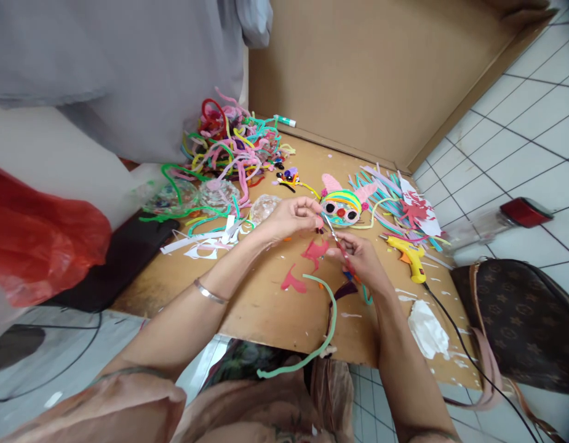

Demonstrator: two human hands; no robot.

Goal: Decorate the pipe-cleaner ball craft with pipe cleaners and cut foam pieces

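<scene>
My left hand [296, 218] is closed in a pinch over the table, with a small red piece [319, 223] between its fingertips. In my right hand [360, 255] is a pair of scissors [334, 234] with red handles, its blades pointing toward the left fingertips. Just beyond the hands lies a colourful animal face [340, 208] with pink ears, dark round eyes and a red nose. Red cut scraps [315, 251] lie below the hands. A pale green pipe cleaner [330, 320] curves over the table's front edge.
Tangled pipe cleaners [238, 144] heap at the back left, near white paper offcuts [208, 246]. More pipe cleaners [381, 187] lie at right. A yellow glue gun [409, 255] with a black cord, a crumpled tissue [428, 329] and a brown bag [519, 314] are at the right.
</scene>
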